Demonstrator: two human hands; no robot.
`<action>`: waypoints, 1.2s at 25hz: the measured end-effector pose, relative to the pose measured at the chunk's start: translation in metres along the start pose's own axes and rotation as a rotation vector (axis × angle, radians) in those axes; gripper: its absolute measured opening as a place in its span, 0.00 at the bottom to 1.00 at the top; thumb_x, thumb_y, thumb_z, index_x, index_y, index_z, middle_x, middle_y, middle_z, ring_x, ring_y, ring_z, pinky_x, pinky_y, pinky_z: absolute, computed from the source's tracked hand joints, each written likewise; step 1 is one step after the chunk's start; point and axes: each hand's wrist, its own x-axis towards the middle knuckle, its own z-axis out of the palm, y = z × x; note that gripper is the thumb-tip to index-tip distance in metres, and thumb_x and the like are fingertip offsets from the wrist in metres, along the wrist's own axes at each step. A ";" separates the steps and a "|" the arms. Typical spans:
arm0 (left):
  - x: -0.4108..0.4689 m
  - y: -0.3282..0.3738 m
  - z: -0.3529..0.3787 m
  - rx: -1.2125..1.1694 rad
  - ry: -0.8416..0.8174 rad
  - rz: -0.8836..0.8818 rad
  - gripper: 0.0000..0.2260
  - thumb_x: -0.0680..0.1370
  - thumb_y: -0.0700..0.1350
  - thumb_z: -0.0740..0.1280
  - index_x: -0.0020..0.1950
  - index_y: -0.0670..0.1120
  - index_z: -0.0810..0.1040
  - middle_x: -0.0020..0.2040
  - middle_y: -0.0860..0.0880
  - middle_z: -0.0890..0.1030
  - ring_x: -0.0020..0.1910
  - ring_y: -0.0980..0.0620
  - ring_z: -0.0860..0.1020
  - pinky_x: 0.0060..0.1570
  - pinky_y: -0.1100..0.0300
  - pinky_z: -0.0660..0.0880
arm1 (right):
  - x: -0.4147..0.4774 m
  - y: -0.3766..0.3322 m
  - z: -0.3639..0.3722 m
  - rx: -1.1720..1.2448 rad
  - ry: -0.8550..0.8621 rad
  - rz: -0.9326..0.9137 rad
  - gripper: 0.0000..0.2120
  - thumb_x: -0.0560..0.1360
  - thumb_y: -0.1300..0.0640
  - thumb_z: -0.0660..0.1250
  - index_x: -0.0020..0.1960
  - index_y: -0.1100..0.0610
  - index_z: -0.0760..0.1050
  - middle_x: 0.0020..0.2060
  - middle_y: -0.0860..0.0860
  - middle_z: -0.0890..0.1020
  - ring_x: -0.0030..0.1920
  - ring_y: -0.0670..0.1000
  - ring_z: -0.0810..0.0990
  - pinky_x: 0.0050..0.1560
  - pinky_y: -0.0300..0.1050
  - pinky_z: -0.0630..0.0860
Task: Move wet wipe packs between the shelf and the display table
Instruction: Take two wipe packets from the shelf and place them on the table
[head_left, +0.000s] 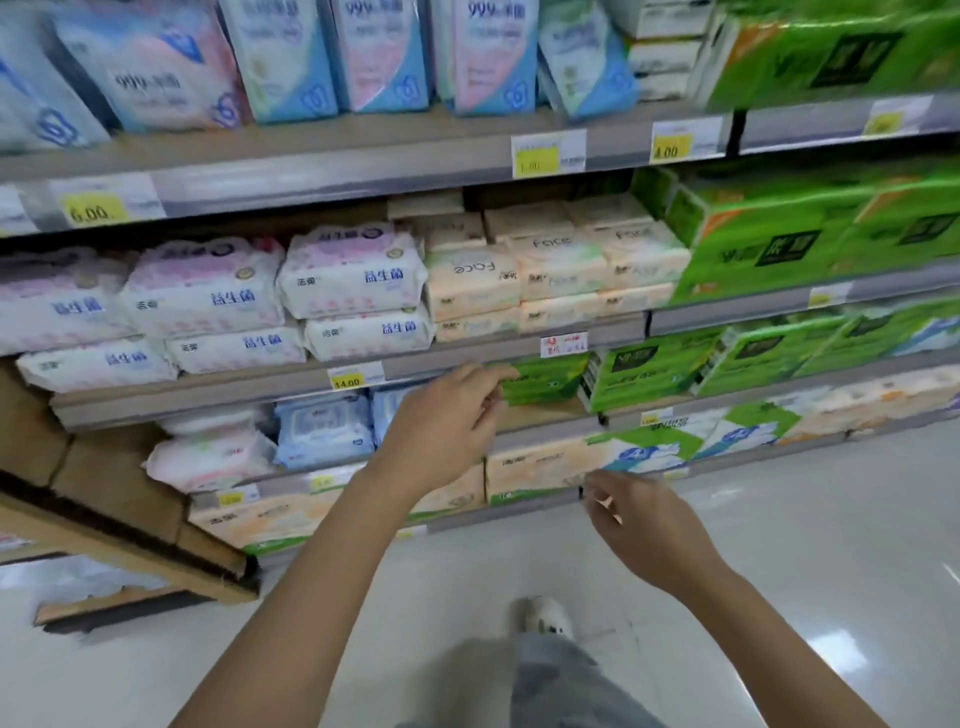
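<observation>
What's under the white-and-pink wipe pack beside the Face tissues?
A second identical pack lies under that top pack, resting on the shelf. Anything behind the two is covered, so depth can't be told.

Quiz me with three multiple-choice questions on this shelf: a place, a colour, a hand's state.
1. The blue wipe packs sit: A) on the floor; B) on the shelf level just under the 14.00 price tag; C) on the top shelf.
2. The pack at the left hand's fingertips is: A) green; B) red; C) black.
3. The right hand: A) grips a pack; B) holds nothing; C) rests on the floor.
Answers: 1 B, they lie below that tag; 2 A, its wrapper is green; 3 B, its fingers grasp nothing.
</observation>
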 end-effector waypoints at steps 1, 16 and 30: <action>0.022 0.006 -0.002 -0.002 0.066 -0.013 0.15 0.79 0.44 0.60 0.67 0.51 0.71 0.56 0.51 0.77 0.52 0.51 0.76 0.45 0.56 0.73 | 0.023 0.007 -0.024 0.000 0.031 -0.026 0.10 0.76 0.54 0.60 0.56 0.52 0.74 0.50 0.50 0.81 0.50 0.55 0.80 0.44 0.48 0.76; 0.239 0.004 -0.098 -0.088 0.717 -0.225 0.25 0.76 0.43 0.66 0.71 0.42 0.64 0.67 0.43 0.69 0.66 0.47 0.67 0.61 0.67 0.59 | 0.252 -0.059 -0.233 0.276 0.769 -0.140 0.21 0.76 0.53 0.64 0.67 0.60 0.68 0.60 0.57 0.75 0.59 0.58 0.74 0.57 0.51 0.69; 0.277 -0.001 -0.092 -0.035 0.746 -0.490 0.28 0.70 0.51 0.73 0.64 0.42 0.68 0.60 0.44 0.74 0.60 0.42 0.70 0.54 0.51 0.67 | 0.284 -0.072 -0.221 0.230 0.745 0.048 0.29 0.69 0.43 0.71 0.63 0.58 0.67 0.54 0.54 0.79 0.57 0.57 0.76 0.53 0.51 0.66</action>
